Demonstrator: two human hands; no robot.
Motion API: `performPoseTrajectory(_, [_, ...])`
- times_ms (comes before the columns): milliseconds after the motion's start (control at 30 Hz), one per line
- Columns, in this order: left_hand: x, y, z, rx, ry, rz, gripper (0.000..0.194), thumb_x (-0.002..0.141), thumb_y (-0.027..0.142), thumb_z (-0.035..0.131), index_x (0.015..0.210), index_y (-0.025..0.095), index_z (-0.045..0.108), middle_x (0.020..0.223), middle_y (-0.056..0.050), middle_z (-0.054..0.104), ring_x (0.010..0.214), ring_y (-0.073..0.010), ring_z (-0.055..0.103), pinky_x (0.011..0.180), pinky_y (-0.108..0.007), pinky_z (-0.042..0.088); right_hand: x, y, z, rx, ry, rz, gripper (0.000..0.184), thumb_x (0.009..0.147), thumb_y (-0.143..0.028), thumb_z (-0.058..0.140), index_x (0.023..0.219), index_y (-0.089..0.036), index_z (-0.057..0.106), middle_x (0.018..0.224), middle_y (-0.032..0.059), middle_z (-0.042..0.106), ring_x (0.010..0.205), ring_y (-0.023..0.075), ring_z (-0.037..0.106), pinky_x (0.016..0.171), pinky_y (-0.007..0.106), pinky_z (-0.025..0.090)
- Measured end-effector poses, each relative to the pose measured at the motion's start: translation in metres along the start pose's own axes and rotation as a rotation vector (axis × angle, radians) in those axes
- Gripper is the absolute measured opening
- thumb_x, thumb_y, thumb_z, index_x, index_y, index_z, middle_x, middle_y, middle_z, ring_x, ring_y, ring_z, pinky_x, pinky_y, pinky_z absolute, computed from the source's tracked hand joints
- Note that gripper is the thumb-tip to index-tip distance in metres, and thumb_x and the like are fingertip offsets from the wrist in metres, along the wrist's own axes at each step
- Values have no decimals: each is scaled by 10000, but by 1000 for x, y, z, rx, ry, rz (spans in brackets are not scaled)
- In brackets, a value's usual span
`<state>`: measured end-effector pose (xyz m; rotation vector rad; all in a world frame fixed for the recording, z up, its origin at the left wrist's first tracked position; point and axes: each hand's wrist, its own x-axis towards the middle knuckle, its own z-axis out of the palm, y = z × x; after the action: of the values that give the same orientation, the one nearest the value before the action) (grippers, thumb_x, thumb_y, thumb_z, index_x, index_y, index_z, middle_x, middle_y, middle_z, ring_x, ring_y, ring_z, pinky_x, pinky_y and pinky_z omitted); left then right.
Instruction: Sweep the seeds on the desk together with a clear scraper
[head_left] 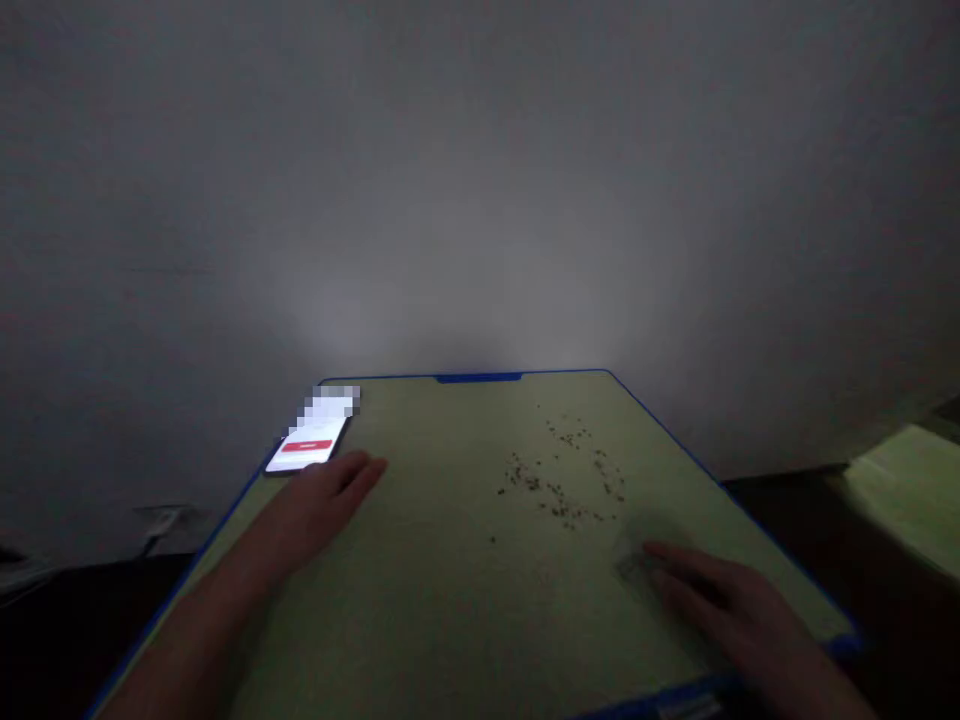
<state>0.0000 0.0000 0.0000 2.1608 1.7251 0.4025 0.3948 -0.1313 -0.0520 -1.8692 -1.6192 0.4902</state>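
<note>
A pale green tabletop (pixel 450 590) with a blue rim stands against a grey wall in dim light. My left hand (pixel 330 490) lies flat on it, fingers stretched out toward a phone (pixel 311 440) with a lit screen at the far left corner; it is just short of the phone. My right hand (pixel 720 600) rests palm down on the right side, fingers apart, holding nothing. A scatter of small dark grains (pixel 562 480) lies on the table beyond my right fingertips.
The grey wall (pixel 480 200) rises right behind the table's far edge. A second pale green surface (pixel 907 490) shows at the right edge, across a dark gap. The floor to the left is dark, with something pale low by the wall (pixel 161 520).
</note>
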Motion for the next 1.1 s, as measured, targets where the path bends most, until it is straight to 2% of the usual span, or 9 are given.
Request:
performPoseTrajectory(100, [2, 1, -1, -4, 7, 3, 455, 838, 598, 282, 726, 217, 503, 646, 13, 558, 650, -182, 535, 597, -286, 357, 7, -3, 1, 4, 80, -7, 338, 743, -439, 569, 914, -220, 762, 951, 70, 737, 866, 286, 691, 775, 372, 553])
performPoseTrajectory(200, [2, 1, -2, -6, 14, 5, 449, 832, 596, 296, 714, 217, 506, 635, 13, 556, 641, -182, 538, 594, -286, 358, 15, -7, 8, 5, 94, -13, 356, 758, -425, 550, 948, -200, 751, 970, 85, 732, 897, 291, 684, 791, 389, 547])
performPoseTrajectory(367, [0, 3, -3, -11, 11, -2, 443, 831, 584, 300, 705, 214, 506, 644, 7, 569, 643, -184, 550, 600, -292, 364, 26, -19, 24, 8, 45, -30, 427, 796, -391, 481, 1035, -123, 712, 1041, 128, 705, 969, 294, 660, 836, 415, 529])
performPoseTrajectory(600, [-1, 5, -2, -5, 24, 4, 443, 835, 578, 296, 678, 211, 487, 614, 15, 539, 619, -173, 531, 588, -289, 356, 19, -39, 39, 47, -48, -88, 344, 822, -319, 491, 1045, -165, 703, 1057, 103, 706, 969, 265, 662, 865, 417, 512])
performPoseTrajectory(767, [-2, 6, -3, -6, 24, 19, 430, 844, 557, 297, 715, 208, 512, 649, 8, 560, 637, -175, 541, 595, -290, 353, 16, -50, 34, 44, -143, -174, 307, 849, -323, 484, 1038, -202, 693, 1006, 75, 725, 894, 231, 678, 809, 380, 531])
performPoseTrajectory(933, [-3, 9, -3, 9, 53, 12, 412, 835, 543, 313, 710, 207, 518, 622, 12, 550, 606, -167, 526, 571, -280, 339, 21, -68, 25, -68, -133, -370, 234, 889, -282, 477, 1002, -228, 674, 972, 50, 718, 870, 203, 664, 778, 347, 523])
performPoseTrajectory(1100, [-3, 9, -1, 6, 59, 14, 408, 846, 533, 304, 701, 208, 502, 625, 11, 543, 609, -165, 517, 555, -272, 317, 22, -89, 33, -253, -174, -615, 246, 879, -142, 469, 987, -208, 681, 960, 67, 709, 844, 217, 659, 744, 375, 532])
